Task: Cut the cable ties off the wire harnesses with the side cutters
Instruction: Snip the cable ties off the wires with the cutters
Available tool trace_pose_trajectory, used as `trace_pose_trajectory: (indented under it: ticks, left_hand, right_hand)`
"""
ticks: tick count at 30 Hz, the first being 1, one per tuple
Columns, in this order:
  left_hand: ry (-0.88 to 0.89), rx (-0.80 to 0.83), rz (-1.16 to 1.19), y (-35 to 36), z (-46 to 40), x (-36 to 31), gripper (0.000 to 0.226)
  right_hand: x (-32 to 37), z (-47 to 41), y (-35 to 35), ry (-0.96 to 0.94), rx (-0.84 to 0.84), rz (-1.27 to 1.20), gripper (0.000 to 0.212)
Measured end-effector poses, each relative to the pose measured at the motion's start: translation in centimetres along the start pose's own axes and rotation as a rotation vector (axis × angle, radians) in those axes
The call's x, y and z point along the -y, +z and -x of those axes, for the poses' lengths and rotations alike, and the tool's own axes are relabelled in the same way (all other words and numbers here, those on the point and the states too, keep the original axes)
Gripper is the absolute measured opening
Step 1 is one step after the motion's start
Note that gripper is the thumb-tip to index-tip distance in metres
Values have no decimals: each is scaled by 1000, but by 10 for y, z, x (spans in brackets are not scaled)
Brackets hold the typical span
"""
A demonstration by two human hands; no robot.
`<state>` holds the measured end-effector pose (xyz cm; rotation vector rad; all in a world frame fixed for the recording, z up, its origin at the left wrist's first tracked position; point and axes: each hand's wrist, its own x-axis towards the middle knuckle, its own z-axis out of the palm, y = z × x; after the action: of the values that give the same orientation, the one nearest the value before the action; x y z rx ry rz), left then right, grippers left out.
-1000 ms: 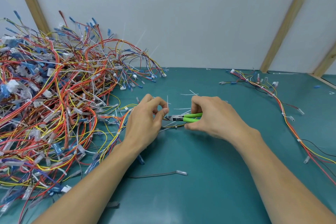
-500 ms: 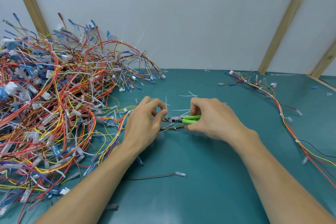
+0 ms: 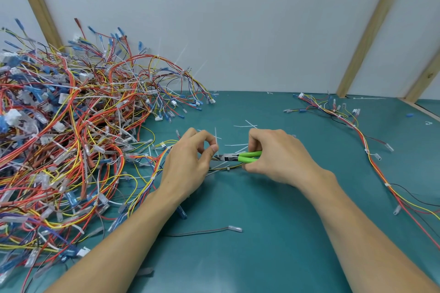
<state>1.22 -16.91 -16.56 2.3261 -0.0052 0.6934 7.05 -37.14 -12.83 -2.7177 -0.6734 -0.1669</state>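
At the middle of the teal table (image 3: 273,233), a thin wire harness (image 3: 152,173) was held down by the left hand (image 3: 188,164), whose thumb and forefinger were curled together around an upright white cable tie (image 3: 216,137). The side cutters (image 3: 238,157), with bright green handles, were gripped in the right hand (image 3: 278,157), fingers wrapped over the handles, and their dark tip was brought right against the left thumb, just above the harness. Whether the blades were closed on the tie could not be told. A second small tie (image 3: 228,169) was seen on the wires between the two hands. Cut tie pieces (image 3: 245,125) were scattered on the table just beyond the hands. A large tangled heap of harnesses (image 3: 71,138) was piled at the left against the wall, and one long harness (image 3: 371,162) was laid out well apart at the right. A loose dark wire (image 3: 207,231) lay near the forearms.
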Motion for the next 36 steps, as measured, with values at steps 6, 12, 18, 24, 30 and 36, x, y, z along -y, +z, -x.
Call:
trace_pose_trajectory:
  ticks: [6, 12, 18, 24, 30, 36]
  left_hand:
    - [5, 9, 0, 0, 0, 0, 13]
    - [9, 10, 11, 0, 0, 0, 13]
    - [19, -42, 77, -1, -1, -1, 10]
    - [-56, -81, 254, -1, -1, -1, 12]
    - [-82, -48, 209, 1, -1, 1, 9]
    - [-146, -14, 95, 0, -1, 0, 6]
  right_hand:
    - [0, 0, 0, 10, -1, 9, 34]
    - [0, 0, -1, 21, -9, 18, 34]
    - [0, 0, -2, 39, -20, 14, 32]
    - [-3, -4, -3, 147, -104, -78, 29]
    - [-7, -8, 3, 279, -73, -463, 15]
    - [-2, -8, -6, 265, -39, -780, 11]
